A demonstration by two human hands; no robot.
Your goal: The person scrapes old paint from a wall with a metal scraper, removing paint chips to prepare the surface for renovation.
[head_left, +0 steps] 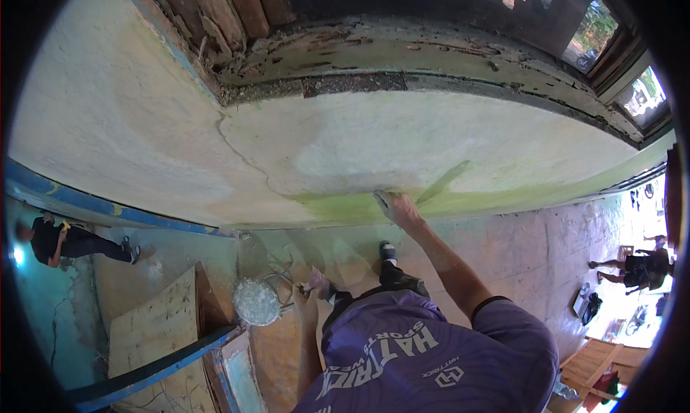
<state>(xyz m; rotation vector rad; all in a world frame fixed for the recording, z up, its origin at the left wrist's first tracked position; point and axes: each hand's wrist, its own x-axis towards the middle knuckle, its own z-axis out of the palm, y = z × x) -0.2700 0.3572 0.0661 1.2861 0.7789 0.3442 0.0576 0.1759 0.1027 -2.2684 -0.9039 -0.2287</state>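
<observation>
My right hand (399,210) reaches up to the wall (345,144), fingers bent and pressed close to its lower green strip. What those fingers hold, if anything, is too small to make out. Whitish smeared patches cover much of the wall above, and a shadow falls beside the hand. Lower down, my left hand (306,295) is closed on a small pinkish, pale lump or crumpled piece (316,279), its exact kind unclear. Left of that hand stands a round bucket (256,301) with a whitish, speckled top.
Above the wall runs a window frame (431,57) with rotten, splintered wood. A crack crosses the plaster. Wooden boards (159,319) and a blue-edged panel (154,370) stand at lower left. One person (72,240) stands far left, another (640,269) far right.
</observation>
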